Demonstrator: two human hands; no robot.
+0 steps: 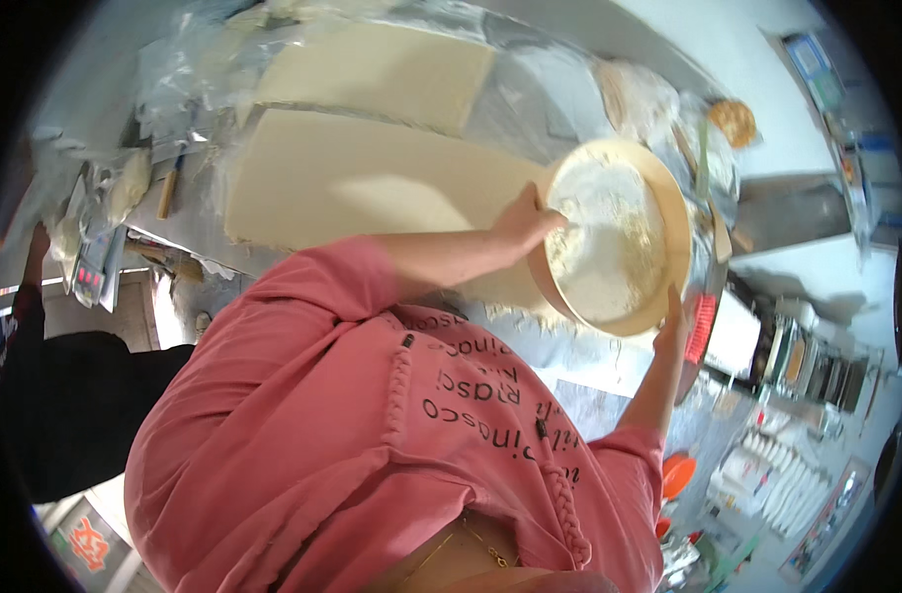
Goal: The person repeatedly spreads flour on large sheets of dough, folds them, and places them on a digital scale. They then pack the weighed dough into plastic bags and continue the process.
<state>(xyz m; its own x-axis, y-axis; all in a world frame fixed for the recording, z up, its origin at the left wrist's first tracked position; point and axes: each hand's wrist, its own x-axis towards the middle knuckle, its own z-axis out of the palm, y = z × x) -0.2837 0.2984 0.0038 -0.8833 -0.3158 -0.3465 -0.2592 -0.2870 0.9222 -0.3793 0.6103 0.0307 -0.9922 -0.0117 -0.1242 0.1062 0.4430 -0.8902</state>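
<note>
Between my hands I hold a round flour sieve (675, 219) with a pale wooden rim, above the right end of the worktable. Whitish flour and crumbly bits (609, 232) lie on its mesh. My left hand (526, 222) grips the rim on the left side, the thumb reaching over the edge. My right hand (672, 321) holds the rim at its lower right, with its fingers partly hidden. Below and left of the sieve lies a wide flat sheet of pale dough (342, 183). A second dough sheet (382, 74) lies behind it.
Clear plastic film (535, 94) covers the table behind the sieve. A red brush (701, 326) lies at the right edge, near a wooden-handled tool (720, 235). At left are a scale (90, 272) with a red display and a person in black (85, 405).
</note>
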